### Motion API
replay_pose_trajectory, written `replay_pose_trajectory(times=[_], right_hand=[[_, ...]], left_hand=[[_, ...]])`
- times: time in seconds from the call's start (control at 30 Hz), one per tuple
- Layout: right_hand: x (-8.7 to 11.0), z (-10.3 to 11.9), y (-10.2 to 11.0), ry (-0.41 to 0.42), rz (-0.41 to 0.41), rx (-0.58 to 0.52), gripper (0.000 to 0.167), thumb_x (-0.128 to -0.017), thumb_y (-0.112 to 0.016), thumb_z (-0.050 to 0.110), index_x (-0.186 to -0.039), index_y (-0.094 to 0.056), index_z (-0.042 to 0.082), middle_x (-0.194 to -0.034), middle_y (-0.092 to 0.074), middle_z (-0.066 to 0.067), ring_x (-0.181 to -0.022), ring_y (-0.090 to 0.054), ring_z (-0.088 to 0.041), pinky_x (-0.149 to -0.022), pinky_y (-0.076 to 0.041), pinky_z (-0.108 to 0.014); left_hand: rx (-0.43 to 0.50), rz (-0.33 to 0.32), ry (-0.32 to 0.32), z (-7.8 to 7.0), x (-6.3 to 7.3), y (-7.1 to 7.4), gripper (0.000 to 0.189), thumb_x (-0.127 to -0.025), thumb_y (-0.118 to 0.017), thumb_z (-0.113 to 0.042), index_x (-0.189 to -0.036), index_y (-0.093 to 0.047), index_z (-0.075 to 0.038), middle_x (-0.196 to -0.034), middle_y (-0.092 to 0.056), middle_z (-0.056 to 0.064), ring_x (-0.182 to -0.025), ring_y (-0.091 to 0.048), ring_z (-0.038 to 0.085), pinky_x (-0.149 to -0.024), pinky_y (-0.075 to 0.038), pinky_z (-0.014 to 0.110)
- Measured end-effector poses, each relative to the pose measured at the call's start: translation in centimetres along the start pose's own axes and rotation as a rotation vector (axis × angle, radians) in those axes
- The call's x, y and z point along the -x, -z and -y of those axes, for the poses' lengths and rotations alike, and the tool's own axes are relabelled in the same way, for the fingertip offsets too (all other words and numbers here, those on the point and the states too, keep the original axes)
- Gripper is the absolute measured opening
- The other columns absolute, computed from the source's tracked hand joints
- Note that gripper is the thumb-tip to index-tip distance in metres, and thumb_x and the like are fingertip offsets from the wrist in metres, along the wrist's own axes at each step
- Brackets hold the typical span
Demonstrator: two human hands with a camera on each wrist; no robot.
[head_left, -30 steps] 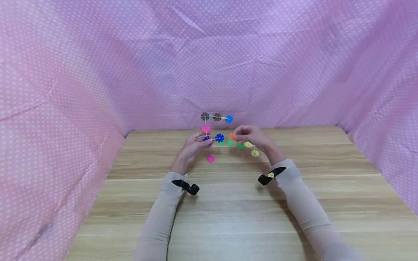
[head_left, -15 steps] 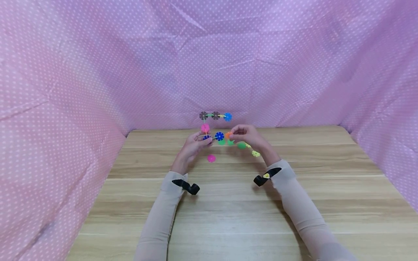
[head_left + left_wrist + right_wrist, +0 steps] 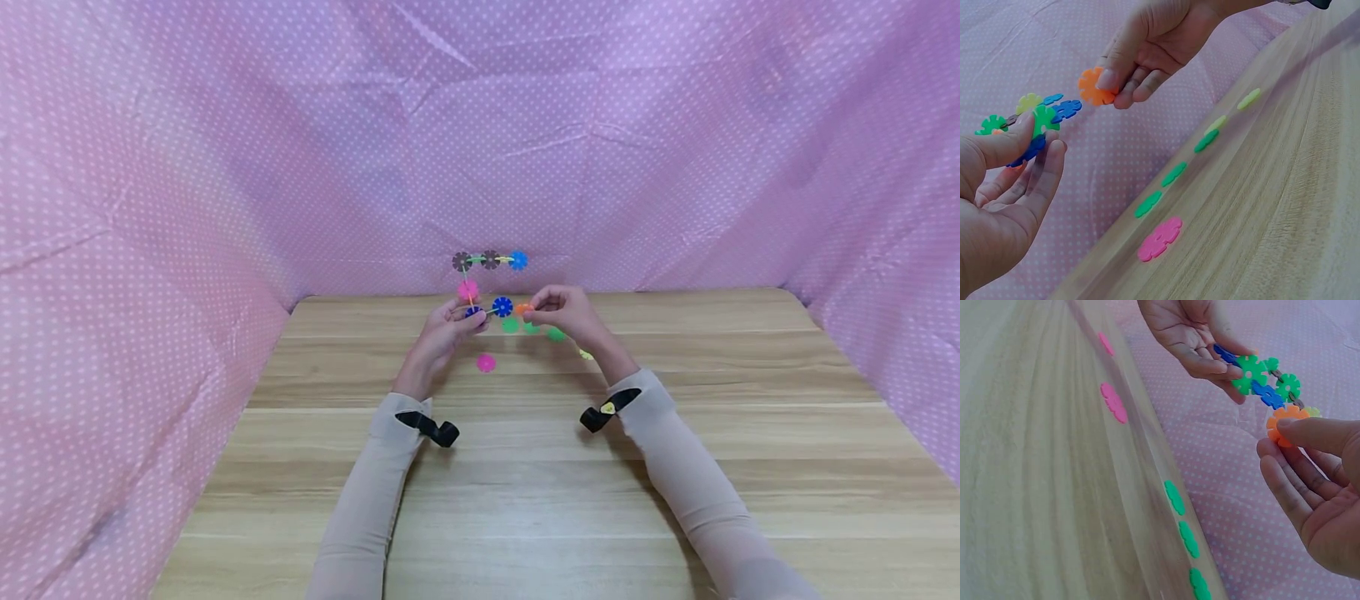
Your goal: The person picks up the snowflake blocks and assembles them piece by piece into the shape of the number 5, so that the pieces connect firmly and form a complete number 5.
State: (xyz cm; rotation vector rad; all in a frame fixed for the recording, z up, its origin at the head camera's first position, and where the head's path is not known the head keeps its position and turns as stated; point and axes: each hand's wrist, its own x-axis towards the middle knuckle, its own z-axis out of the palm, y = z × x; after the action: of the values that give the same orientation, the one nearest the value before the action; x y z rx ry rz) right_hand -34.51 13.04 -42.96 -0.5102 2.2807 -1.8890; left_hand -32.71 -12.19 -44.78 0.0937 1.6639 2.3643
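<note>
My left hand (image 3: 444, 333) pinches a chain of notched plastic snowflake discs, held up above the table, at a dark blue disc near its corner. The chain bends like a C: brown discs (image 3: 491, 259) and a light blue disc (image 3: 518, 261) along the far side, a pink disc (image 3: 468, 289) between, and a dark blue disc (image 3: 502, 307) at the near end. Green, yellow and orange discs link them edgewise. Between thumb and fingers, my right hand (image 3: 572, 315) holds an orange snowflake disc (image 3: 1092, 86), close to that near-end blue disc (image 3: 1267, 394).
Under the hands, a pink disc (image 3: 486, 362) lies on the wooden table (image 3: 510, 500). Several green discs (image 3: 1174, 174) lie in a row toward the table's far edge, with yellow discs (image 3: 1249, 99) farther right. A pink dotted cloth (image 3: 480, 150) hangs around the table.
My right hand has moved left, bringing the orange disc up beside the near-end blue disc. The chain has risen slightly, and its far side has shifted a little left.
</note>
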Motion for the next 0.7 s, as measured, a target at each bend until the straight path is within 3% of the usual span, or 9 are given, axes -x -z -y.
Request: replay_pose_trajectory(times=[0.27, 0.5, 0.7], right_hand=[[0.1, -0.4, -0.7, 0.114, -0.029, 0.021, 0.010, -0.086, -0.077, -0.002, -0.086, -0.069, 0.005, -0.076, -0.072, 0.005, -0.069, -0.069, -0.009, -0.066, -0.061, -0.026], [0.0, -0.5, -1.0, 0.117, -0.055, 0.068, 0.014, -0.086, -0.080, 0.003, -0.091, -0.069, -0.003, -0.079, -0.071, 0.004, -0.070, -0.067, -0.007, -0.068, -0.062, -0.033], [-0.1, -0.2, -1.2, 0.113, -0.068, 0.101, 0.021, -0.086, -0.081, 0.005, -0.094, -0.068, -0.009, -0.081, -0.070, 0.003, -0.072, -0.067, -0.006, -0.068, -0.061, -0.028]], left_hand=[[-0.012, -0.006, -0.011, 0.0, 0.1, -0.1, 0.053, -0.099, -0.061, 0.002, -0.147, -0.040, 0.008, -0.117, -0.067, 0.008, -0.099, -0.071, 0.012, -0.106, -0.055, 0.033], [-0.007, -0.010, -0.008, 0.1, 0.2, -0.2, 0.053, -0.099, -0.060, 0.003, -0.147, -0.038, 0.009, -0.114, -0.066, 0.006, -0.099, -0.071, 0.011, -0.115, -0.047, 0.042], [0.011, 0.001, -0.018, 0.2, 0.2, -0.3, 0.041, -0.097, -0.062, 0.005, -0.136, -0.051, 0.006, -0.116, -0.066, 0.006, -0.102, -0.069, 0.014, -0.115, -0.048, 0.043]])
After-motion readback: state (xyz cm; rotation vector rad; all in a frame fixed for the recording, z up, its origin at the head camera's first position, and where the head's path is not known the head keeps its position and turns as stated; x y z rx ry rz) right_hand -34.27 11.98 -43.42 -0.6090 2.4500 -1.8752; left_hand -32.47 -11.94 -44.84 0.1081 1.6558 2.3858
